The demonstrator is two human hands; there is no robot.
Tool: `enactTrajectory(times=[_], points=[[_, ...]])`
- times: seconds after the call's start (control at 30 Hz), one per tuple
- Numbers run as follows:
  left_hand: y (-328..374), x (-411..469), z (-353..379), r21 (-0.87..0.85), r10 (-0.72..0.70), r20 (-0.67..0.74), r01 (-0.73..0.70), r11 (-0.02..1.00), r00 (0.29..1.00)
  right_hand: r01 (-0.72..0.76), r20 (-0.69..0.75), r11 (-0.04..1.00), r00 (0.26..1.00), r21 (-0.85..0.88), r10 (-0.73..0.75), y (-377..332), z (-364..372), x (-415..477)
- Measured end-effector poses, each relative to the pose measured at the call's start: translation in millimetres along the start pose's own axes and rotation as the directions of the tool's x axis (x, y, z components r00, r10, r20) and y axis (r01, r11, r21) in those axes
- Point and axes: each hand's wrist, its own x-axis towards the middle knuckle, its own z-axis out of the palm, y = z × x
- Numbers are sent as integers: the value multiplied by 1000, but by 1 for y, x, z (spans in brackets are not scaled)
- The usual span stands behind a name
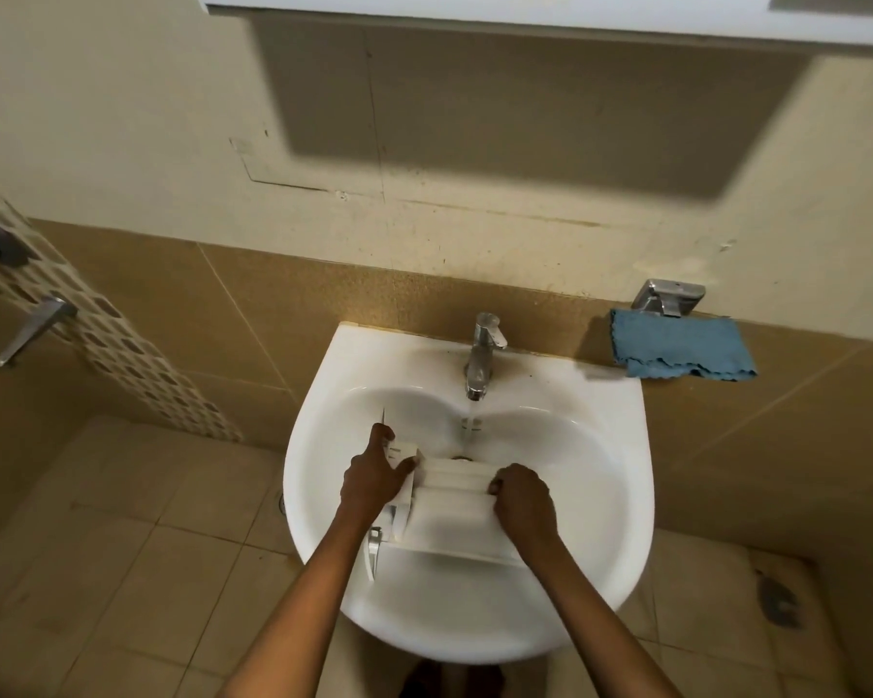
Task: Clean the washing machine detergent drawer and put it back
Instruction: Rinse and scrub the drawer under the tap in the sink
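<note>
The white plastic detergent drawer (pixel 449 516) lies across the bowl of the white washbasin (pixel 621 496), its front panel at the left. My left hand (pixel 374 478) grips the drawer's left end near the front panel. My right hand (pixel 522 501) grips the drawer's right end, fingers curled over its edge. Water runs from the chrome tap (pixel 482 355) into the bowl just behind the drawer.
A blue cloth (pixel 679 347) hangs from a chrome holder (pixel 669 297) on the tiled wall to the right of the basin. A shower valve and lever (pixel 31 330) are on the left wall. Beige floor tiles lie below, and a white cabinet hangs above.
</note>
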Motion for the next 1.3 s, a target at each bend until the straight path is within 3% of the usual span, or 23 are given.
enactTrajectory(times=[0.1, 0.17, 0.2, 0.43, 0.53, 0.63, 0.77, 0.9, 0.97, 1.0, 1.03, 1.07, 1.1, 1.13, 1.2, 1.3], points=[[1, 2, 2, 28, -22, 9, 22, 999, 1000, 181, -1, 983, 983, 25, -181, -26, 16, -5], [2, 5, 1, 51, -36, 34, 35, 998, 999, 234, 150, 970, 959, 66, -241, -39, 26, -7], [3, 7, 1, 60, -43, 45, 41, 997, 998, 241, 142, 967, 958, 81, -251, -40, 26, -8], [1, 10, 6, 4, -73, 6, 73, 997, 997, 12, 47, 999, 999, -53, -10, 16, 0, -6], [0, 10, 9, 13, -66, -9, 66, 998, 998, 156, 37, 988, 987, -12, -155, -8, 3, -9], [0, 10, 9, 4, -70, -9, 70, 998, 998, 276, 126, 959, 951, 65, -283, -29, 22, -9], [0, 9, 11, -4, -58, 5, 58, 998, 998, 207, 156, 976, 964, 67, -216, -17, 20, -5], [2, 6, 18, -19, -57, 31, 58, 998, 998, 112, 220, 984, 972, -137, -80, -9, 11, 7], [1, 6, 19, -27, -58, 37, 59, 998, 998, -25, 205, 1000, 978, 2, 24, -10, 0, 20], [1, 7, 18, -29, -56, 38, 57, 998, 998, -154, 232, 958, 968, 241, 97, -11, -5, 28], [1, 7, 17, -31, -54, 36, 55, 998, 998, -328, 309, 778, 934, 536, 181, -14, -10, 37], [0, 7, 17, -31, -54, 34, 55, 998, 998, -483, 431, 439, 875, 758, 218, -20, -16, 46], [0, 7, 17, -29, -53, 31, 54, 998, 998, -561, 533, 92, 818, 823, 216, -24, -17, 55], [0, 7, 18, -27, -50, 31, 51, 998, 998, -584, 603, -150, 773, 797, 198, -27, -18, 62], [1, 5, 18, -27, -47, 32, 48, 998, 998, -586, 672, -359, 716, 726, 190, -33, -16, 77], [1, 5, 17, -28, -46, 29, 47, 999, 999, -550, 703, -480, 673, 683, 229, -38, -11, 91]])
